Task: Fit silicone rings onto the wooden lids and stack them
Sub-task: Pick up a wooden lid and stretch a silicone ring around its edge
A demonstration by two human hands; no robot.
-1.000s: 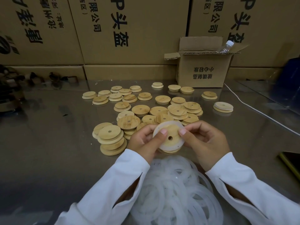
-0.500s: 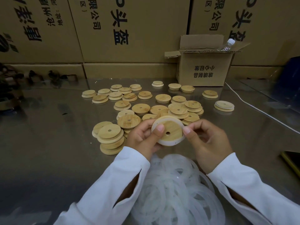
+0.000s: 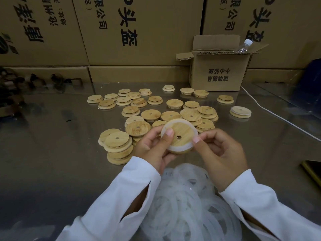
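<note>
Both hands hold one lid (image 3: 181, 132) with a ring (image 3: 175, 149) round it: left hand (image 3: 152, 148) grips its left edge, right hand (image 3: 224, 153) pinches its right edge, above the surface (image 3: 52, 153).

The person wears a white top with long sleeves. The left sleeve (image 3: 118, 202) and the right sleeve (image 3: 264, 206) are of plain, smooth cloth and look a little loose on the arms. Each one ends at the wrist with a simple hemmed edge. Each sleeve also has a long slit (image 3: 137, 200) along the forearm, open to a narrow pointed gap where the bare arm shows. The left hand (image 3: 152, 150) and the right hand (image 3: 224, 153) are bare. The thumb nails are short and rounded.
</note>
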